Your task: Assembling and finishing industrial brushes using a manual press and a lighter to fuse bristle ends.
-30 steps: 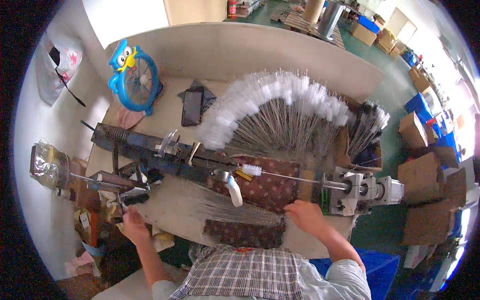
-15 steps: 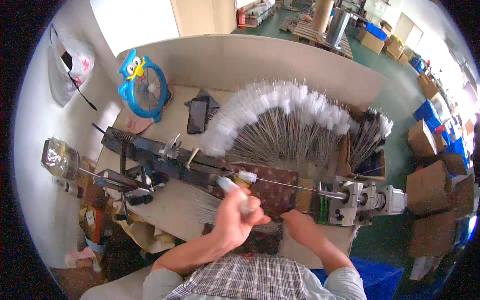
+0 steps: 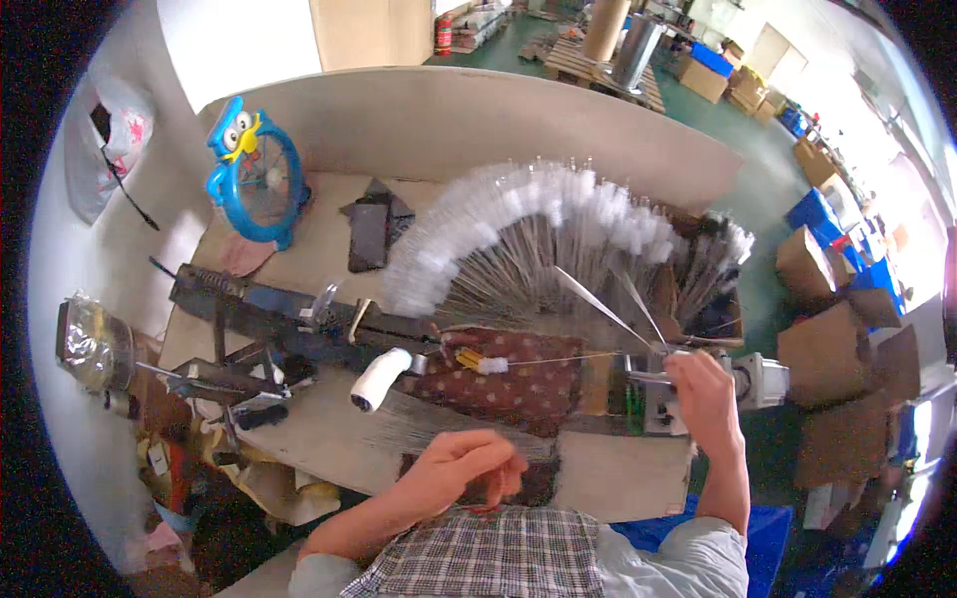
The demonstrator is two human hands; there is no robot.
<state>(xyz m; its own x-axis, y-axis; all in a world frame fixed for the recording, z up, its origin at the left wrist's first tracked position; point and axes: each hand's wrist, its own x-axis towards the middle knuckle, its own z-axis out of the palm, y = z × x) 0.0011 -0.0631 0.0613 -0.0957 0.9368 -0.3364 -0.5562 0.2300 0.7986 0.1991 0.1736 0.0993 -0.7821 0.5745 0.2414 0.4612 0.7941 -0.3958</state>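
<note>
My right hand [image 3: 703, 387], fingers closed, is at the chuck [image 3: 653, 377] of the small machine. From its fingertips two slim pale prongs [image 3: 601, 302] spread in a V, blurred; their exact kind I cannot tell. My left hand [image 3: 467, 468] is curled low in front of the loose wires [image 3: 414, 427]; what its fingers hold, if anything, is hidden. Just beyond it, the white-wrapped lever handle [image 3: 381, 379] stands untouched. A white bristle tuft [image 3: 492, 366] lies by a yellow piece [image 3: 467, 358] over a brown dotted cloth [image 3: 538, 394], with a thin wire [image 3: 563, 357] running toward the chuck.
Finished white-tipped wire brushes [image 3: 538, 224] fan across the back of the bench, more in a box [image 3: 713, 274] at right. A blue toy-like fan [image 3: 259, 184], a phone [image 3: 369, 237] and a long dark rail [image 3: 284, 317] occupy the left. A raised board [image 3: 449, 115] edges the bench.
My left hand has let go of the white lever handle and drawn back nearer; the handle has swung left. My right hand has moved up and right to the chuck, with the V-shaped prongs.
</note>
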